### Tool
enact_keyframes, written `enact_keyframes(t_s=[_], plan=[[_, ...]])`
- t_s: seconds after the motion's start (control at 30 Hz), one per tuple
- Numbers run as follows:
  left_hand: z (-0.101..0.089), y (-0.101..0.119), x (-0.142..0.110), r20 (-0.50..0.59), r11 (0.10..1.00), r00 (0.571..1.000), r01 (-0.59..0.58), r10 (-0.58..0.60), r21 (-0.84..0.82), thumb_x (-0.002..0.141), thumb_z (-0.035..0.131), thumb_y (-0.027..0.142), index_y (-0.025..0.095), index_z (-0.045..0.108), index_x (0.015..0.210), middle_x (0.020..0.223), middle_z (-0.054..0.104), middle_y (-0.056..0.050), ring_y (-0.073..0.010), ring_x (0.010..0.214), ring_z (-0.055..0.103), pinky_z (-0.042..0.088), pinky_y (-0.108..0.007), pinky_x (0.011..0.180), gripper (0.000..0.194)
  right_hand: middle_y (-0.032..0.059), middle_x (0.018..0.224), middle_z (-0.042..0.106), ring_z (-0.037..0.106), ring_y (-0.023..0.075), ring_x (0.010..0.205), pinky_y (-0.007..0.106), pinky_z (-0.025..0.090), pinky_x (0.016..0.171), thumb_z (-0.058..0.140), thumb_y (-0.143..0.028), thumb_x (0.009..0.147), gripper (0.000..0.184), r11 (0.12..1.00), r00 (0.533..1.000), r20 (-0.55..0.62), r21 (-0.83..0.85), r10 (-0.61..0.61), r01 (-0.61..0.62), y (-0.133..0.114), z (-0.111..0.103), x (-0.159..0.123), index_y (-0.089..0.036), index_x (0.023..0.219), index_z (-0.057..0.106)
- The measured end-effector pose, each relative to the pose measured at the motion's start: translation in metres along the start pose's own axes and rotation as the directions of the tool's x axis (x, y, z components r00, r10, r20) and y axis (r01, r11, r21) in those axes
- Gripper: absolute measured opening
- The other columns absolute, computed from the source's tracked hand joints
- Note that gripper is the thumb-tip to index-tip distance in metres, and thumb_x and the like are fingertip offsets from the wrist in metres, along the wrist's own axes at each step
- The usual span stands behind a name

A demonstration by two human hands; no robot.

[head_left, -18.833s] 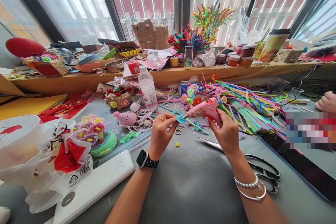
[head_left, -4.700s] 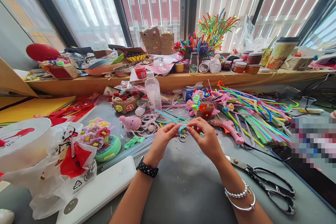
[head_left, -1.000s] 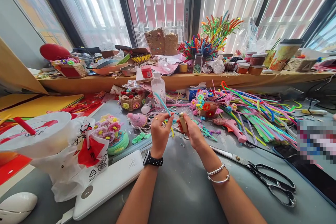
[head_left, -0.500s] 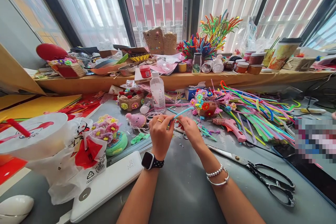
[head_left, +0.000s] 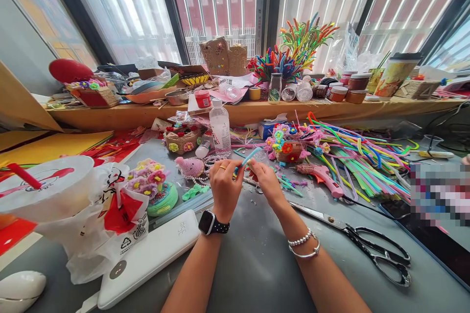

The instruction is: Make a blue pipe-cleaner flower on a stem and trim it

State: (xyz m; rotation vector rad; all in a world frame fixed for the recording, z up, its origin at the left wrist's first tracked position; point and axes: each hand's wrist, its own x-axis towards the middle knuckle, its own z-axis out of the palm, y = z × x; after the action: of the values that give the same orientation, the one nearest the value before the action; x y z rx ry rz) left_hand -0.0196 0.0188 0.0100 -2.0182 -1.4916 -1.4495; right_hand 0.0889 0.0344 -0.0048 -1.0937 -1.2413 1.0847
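A light-blue pipe cleaner [head_left: 251, 155] is pinched in my left hand [head_left: 224, 183], its free end slanting up and to the right. My right hand [head_left: 267, 182] meets it from the other side, thumb and fingertips pressed together against the piece; the exact contact is partly hidden by the fingers. Just beyond my left hand lie a pink crocheted figure [head_left: 191, 167] and a string of beads. Past my right hand stands a basket of pipe-cleaner flowers [head_left: 290, 150], with short teal and purple pieces [head_left: 290, 186] scattered before it.
Large black-handled scissors [head_left: 362, 242] and a pink glue gun [head_left: 323, 179] lie to the right, before a heap of pipe cleaners [head_left: 362, 166]. On the left are a white power bank [head_left: 150, 261] and a bagged cup [head_left: 66, 205]. A bottle [head_left: 220, 129] stands behind my hands.
The pipe cleaner's free end has bent upward and swung slightly left, toward my fingers. Both hands stay in nearly the same place.
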Motion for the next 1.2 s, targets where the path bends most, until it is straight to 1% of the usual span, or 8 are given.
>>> enact_keyframes(t_s=[0.37,0.6,0.77,0.9,0.97,1.03,1.13,1.2], plan=[[0.000,0.000,0.001,0.079,0.997,0.995,0.066,-0.063,-0.028,0.073,0.052,0.024,0.018,0.059,0.073,0.072,0.063,-0.004,-0.0194,0.075,0.051,0.035,-0.031,0.072,0.010,0.0004,0.058,0.051,0.044,0.0114,0.053,0.023,0.034,0.052,0.042,-0.054,0.072,0.044,0.998,0.998,-0.058,0.052,0.025,-0.022,-0.002,-0.003,0.000,-0.013,0.068,0.059],[0.001,-0.003,0.003,0.162,0.982,0.972,0.180,-0.170,-0.049,0.073,0.052,0.026,0.018,0.062,0.075,0.072,0.063,-0.004,-0.0188,0.074,0.052,0.037,-0.030,0.070,0.013,0.0004,0.058,0.052,0.045,0.0110,0.053,0.023,0.036,0.053,0.044,-0.054,0.070,0.044,0.983,0.986,-0.140,0.175,0.088,-0.063,-0.004,-0.008,0.002,-0.014,0.067,0.061],[0.002,-0.005,0.003,0.198,0.964,0.955,0.246,-0.222,-0.102,0.071,0.055,0.026,0.017,0.062,0.072,0.071,0.063,-0.003,-0.0180,0.072,0.053,0.038,-0.029,0.068,0.011,-0.0005,0.055,0.048,0.042,0.0097,0.050,0.022,0.035,0.050,0.043,-0.056,0.071,0.047,0.959,0.984,-0.134,0.274,0.117,-0.077,-0.005,-0.009,0.002,-0.013,0.067,0.061],[0.001,-0.005,0.003,0.265,0.953,0.937,0.269,-0.226,-0.137,0.069,0.057,0.029,0.017,0.060,0.069,0.070,0.063,-0.002,-0.0169,0.069,0.054,0.039,-0.029,0.066,0.012,-0.0041,0.052,0.042,0.037,0.0075,0.046,0.020,0.031,0.047,0.048,-0.051,0.070,0.038,0.953,0.995,-0.096,0.301,-0.009,0.037,-0.006,-0.009,0.000,-0.015,0.069,0.060],[0.001,-0.003,0.003,0.322,0.952,0.927,0.256,-0.192,-0.168,0.069,0.057,0.031,0.017,0.060,0.069,0.069,0.063,-0.002,-0.0161,0.067,0.054,0.039,-0.028,0.065,0.014,-0.0051,0.054,0.044,0.038,0.0074,0.049,0.019,0.031,0.048,0.059,-0.043,0.066,0.027,0.955,0.994,-0.084,0.283,-0.066,0.087,-0.008,-0.010,-0.001,-0.017,0.073,0.060],[0.001,-0.002,0.003,0.369,0.956,0.918,0.224,-0.143,-0.187,0.069,0.057,0.033,0.017,0.060,0.069,0.069,0.062,-0.002,-0.0160,0.066,0.055,0.039,-0.027,0.064,0.016,-0.0051,0.056,0.046,0.040,0.0079,0.051,0.019,0.031,0.049,0.065,-0.035,0.061,0.023,0.958,0.995,-0.050,0.268,-0.088,0.098,-0.009,-0.010,-0.002,-0.018,0.077,0.060],[0.002,-0.001,0.003,0.420,0.966,0.903,0.178,-0.085,-0.189,0.071,0.054,0.033,0.017,0.062,0.068,0.068,0.062,-0.003,-0.0168,0.067,0.055,0.039,-0.027,0.063,0.018,-0.0040,0.056,0.049,0.043,0.0091,0.052,0.020,0.033,0.050,0.063,-0.030,0.063,0.018,0.963,0.992,-0.005,0.239,-0.130,0.127,-0.010,-0.010,-0.002,-0.017,0.075,0.060],[0.002,-0.001,0.003,0.441,0.967,0.895,0.172,-0.074,-0.188,0.072,0.053,0.032,0.017,0.063,0.068,0.068,0.062,-0.004,-0.0170,0.067,0.055,0.039,-0.028,0.063,0.019,-0.0032,0.056,0.050,0.044,0.0097,0.053,0.021,0.034,0.051,0.061,-0.030,0.065,0.015,0.962,0.989,-0.014,0.227,-0.150,0.149,-0.010,-0.010,-0.002,-0.016,0.070,0.059]])
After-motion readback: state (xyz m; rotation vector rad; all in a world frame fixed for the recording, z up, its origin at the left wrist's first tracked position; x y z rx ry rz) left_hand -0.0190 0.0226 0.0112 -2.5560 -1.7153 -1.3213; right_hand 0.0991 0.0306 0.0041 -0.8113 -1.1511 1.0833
